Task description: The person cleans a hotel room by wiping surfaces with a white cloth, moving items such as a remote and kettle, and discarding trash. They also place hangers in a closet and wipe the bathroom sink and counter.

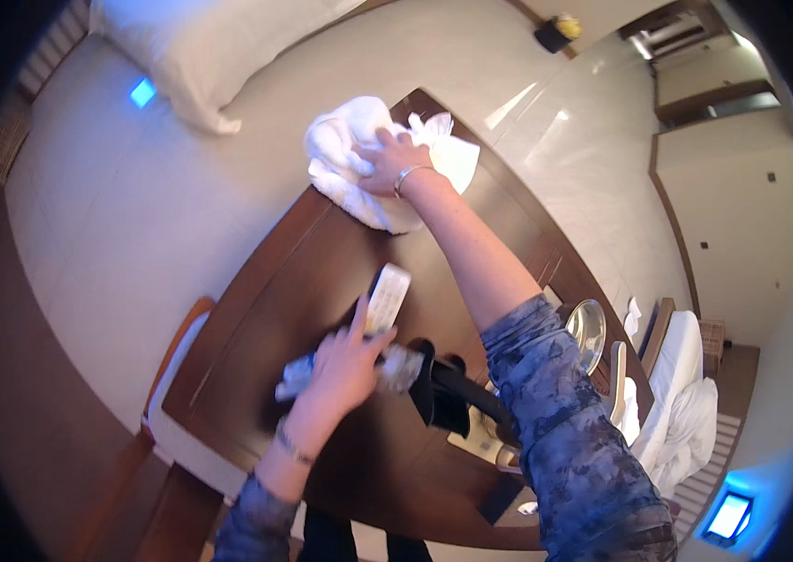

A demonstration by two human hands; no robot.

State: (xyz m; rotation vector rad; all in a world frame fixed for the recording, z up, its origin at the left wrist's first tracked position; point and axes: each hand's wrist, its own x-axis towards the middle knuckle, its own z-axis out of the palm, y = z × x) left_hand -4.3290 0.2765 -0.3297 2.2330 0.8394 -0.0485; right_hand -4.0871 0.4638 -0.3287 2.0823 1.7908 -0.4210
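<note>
My right hand point(396, 163), with a bracelet at the wrist, presses its fingers into a bundled white towel point(347, 144) at the table's far corner. Beside that hand lies a white cloth or paper piece point(458, 160). Lower down, my left hand point(346, 369) has a white remote control point(389, 293) between its index finger and thumb, over the dark wooden table point(340, 246). A blurred pale object point(296, 376) shows on the left of this hand. To its right are a blurred clear object point(400, 369) and a black object point(442, 393), partly hidden by my right sleeve.
A round shiny metal tray or lid point(586, 334) stands near the table's right side. An orange-brown chair point(192, 323) touches the left edge. White draped bedding point(199, 56) lies beyond, and a small dark bin point(552, 36) sits by the far wall.
</note>
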